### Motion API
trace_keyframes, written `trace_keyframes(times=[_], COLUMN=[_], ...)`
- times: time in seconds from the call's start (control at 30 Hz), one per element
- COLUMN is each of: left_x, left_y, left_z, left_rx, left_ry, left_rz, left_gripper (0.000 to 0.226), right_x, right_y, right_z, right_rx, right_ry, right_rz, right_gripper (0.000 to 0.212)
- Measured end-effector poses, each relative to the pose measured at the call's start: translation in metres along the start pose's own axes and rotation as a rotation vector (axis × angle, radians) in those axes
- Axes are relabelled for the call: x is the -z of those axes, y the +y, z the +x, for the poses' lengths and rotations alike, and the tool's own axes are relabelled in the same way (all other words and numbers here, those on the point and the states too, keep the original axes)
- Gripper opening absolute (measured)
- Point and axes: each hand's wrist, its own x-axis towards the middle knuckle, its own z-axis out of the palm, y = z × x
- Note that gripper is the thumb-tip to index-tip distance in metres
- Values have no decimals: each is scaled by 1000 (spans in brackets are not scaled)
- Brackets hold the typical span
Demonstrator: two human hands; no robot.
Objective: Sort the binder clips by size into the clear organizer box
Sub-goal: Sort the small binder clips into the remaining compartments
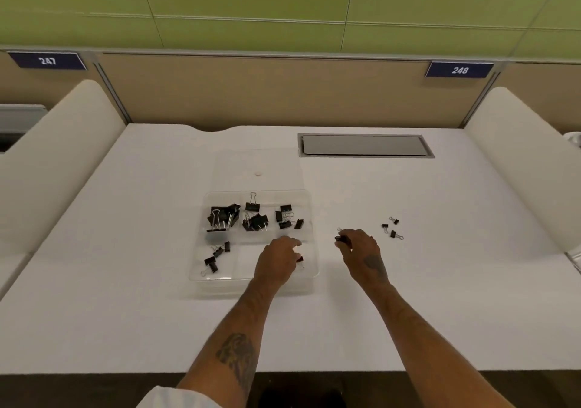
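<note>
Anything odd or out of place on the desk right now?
Nothing damaged or spilled. Three small black binder clips lie loose on the white desk, right of the clear plastic organizer box. The box's clear lid lies flat behind it.

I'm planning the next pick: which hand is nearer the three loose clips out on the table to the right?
Right. The right hand sits just left of the loose clips, already pinching a clip. The left hand is farther away, over the organizer box.
</note>
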Motion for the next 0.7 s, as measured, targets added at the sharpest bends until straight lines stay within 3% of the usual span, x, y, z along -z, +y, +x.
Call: trace_keyframes(times=[0.3,0.47,0.7], left_x=[74,97,107], left_y=[-55,-93,-114], left_z=[-19,-48,-66], left_rx=[-54,94,180], left_ry=[309,278,245], left_rz=[409,595,612], left_gripper=[50,65,71], right_x=[-67,-105,-124], right_y=[-84,-120,-134], right_z=[11,2,-6], right_rx=[212,248,294], right_ry=[-206,-354,-463], right_rz=[-36,-18,-119], right_gripper=[25,27,39])
